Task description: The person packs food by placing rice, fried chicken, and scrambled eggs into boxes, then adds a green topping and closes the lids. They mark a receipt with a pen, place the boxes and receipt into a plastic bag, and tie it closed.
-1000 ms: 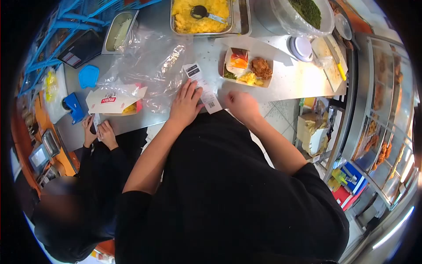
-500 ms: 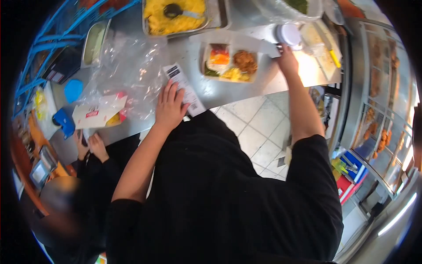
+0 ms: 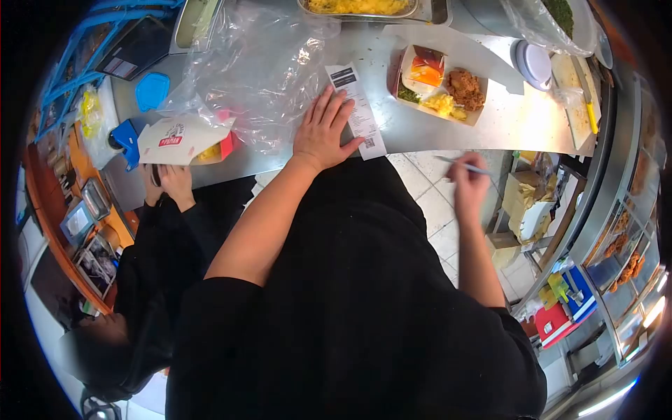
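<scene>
My left hand (image 3: 322, 133) lies flat, fingers spread, on the left edge of a long printed receipt (image 3: 369, 129) at the counter's front edge. Off the counter to the right, over the floor, my right hand (image 3: 470, 187) is closed around a thin grey pen (image 3: 477, 169). Beyond it on the counter stands an open cardboard meal box (image 3: 481, 115) with fried chicken (image 3: 465, 89), yellow food (image 3: 442, 105), greens and a small orange-and-white carton (image 3: 424, 68). A round tub with a white lid (image 3: 536, 64) is right of the box.
At left, a co-worker's hands (image 3: 176, 186) are at a white printed box (image 3: 171, 143). Clear plastic bags (image 3: 259, 70) spread behind the receipt. A blue lid (image 3: 152, 91) and blue tape dispenser (image 3: 127, 143) lie further left. A yellow-handled knife (image 3: 592, 117) rests at right.
My right hand has drawn back from beside the white-lidded tub to over the floor, now with the pen in it. The view has shifted; my left hand stays on the receipt.
</scene>
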`<action>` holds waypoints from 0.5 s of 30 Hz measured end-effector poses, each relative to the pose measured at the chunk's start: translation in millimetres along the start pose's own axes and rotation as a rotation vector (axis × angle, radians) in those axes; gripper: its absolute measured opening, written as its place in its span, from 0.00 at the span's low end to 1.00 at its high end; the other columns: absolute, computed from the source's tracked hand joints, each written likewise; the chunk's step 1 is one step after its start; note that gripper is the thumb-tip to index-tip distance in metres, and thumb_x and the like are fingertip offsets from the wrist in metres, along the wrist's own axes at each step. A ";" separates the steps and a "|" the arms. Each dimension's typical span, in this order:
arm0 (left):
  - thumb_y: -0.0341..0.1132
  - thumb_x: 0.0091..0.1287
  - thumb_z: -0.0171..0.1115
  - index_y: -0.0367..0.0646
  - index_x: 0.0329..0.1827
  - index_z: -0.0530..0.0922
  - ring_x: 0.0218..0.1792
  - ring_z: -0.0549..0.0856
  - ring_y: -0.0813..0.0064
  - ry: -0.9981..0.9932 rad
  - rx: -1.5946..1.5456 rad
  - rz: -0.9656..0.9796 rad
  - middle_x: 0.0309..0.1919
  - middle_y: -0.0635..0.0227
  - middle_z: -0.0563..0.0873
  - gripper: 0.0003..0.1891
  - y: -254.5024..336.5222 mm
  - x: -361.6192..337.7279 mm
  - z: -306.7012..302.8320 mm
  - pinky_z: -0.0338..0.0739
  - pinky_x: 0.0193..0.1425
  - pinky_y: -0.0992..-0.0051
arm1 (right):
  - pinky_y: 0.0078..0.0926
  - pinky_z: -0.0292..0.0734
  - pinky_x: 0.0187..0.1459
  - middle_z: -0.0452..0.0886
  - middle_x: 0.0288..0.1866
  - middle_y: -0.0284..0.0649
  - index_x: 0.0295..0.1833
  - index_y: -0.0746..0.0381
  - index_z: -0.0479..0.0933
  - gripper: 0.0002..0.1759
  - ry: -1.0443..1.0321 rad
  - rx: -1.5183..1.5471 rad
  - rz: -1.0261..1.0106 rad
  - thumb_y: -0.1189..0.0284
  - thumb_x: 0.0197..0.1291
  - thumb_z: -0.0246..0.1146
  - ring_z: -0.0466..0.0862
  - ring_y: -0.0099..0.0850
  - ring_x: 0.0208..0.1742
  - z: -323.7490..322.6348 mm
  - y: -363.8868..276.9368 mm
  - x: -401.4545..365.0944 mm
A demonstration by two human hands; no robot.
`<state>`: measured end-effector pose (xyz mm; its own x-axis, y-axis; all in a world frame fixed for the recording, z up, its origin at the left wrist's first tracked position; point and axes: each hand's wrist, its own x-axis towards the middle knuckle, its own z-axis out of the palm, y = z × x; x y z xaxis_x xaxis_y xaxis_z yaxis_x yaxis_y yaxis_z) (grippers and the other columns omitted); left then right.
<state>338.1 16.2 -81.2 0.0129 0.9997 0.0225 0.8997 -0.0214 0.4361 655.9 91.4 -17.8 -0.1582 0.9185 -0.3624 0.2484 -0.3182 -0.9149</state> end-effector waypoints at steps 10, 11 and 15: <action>0.54 0.53 0.75 0.40 0.75 0.65 0.79 0.62 0.54 0.071 -0.045 -0.040 0.76 0.57 0.67 0.49 -3.1 0.5 8.7 0.58 0.81 0.51 | 0.22 0.79 0.32 0.85 0.30 0.38 0.39 0.63 0.83 0.05 -0.141 -0.185 -0.346 0.77 0.58 0.70 0.84 0.25 0.28 159.2 32.5 51.1; 0.54 0.53 0.75 0.40 0.75 0.66 0.79 0.63 0.54 0.083 -0.050 -0.041 0.75 0.57 0.67 0.48 -3.5 -0.4 10.3 0.59 0.81 0.52 | 0.20 0.78 0.31 0.86 0.30 0.38 0.40 0.64 0.83 0.06 -0.147 -0.205 -0.386 0.77 0.58 0.71 0.83 0.22 0.26 158.4 34.3 52.6; 0.55 0.53 0.75 0.39 0.73 0.68 0.81 0.59 0.58 0.058 0.007 -0.023 0.76 0.60 0.66 0.47 -7.7 -1.4 14.0 0.59 0.81 0.54 | 0.18 0.77 0.28 0.87 0.30 0.38 0.38 0.64 0.85 0.05 -0.130 -0.278 -0.651 0.77 0.56 0.72 0.82 0.20 0.24 164.0 42.8 56.5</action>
<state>337.2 15.1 -97.1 -0.0330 0.9974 0.0644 0.9026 0.0020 0.4305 500.9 91.2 -106.6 -0.4655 0.8605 0.2069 0.2963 0.3718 -0.8797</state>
